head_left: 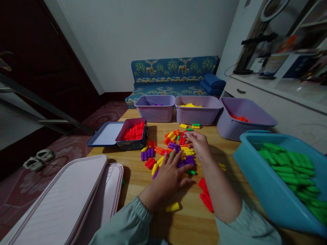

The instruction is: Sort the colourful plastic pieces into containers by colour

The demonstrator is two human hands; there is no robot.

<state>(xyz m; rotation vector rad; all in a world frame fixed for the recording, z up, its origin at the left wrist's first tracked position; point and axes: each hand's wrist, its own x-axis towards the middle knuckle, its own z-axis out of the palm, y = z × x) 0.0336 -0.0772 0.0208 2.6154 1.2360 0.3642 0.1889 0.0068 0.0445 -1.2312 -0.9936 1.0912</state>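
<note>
Small bullet-shaped plastic pieces in red, yellow, purple, green and orange lie in a mixed pile on the wooden table (138, 183). My left hand (171, 172) rests over the pile with its fingers spread, on and beside purple pieces (189, 161). At the pile's far right edge, my right hand (198, 141) has its fingers drawn together beside red pieces (182, 139); whatever they may hold is hidden. Loose red pieces (205, 195) lie under and beside my right forearm. A yellow piece (172, 207) lies nearer to me.
Lilac bins (154, 114) stand along the far edge, holding purple, yellow and red pieces. A blue bin (268, 190) of green pieces is at right. At left are an open box (131, 144) of red pieces and stacked pale lids (63, 200). A patterned sofa (173, 71) stands behind.
</note>
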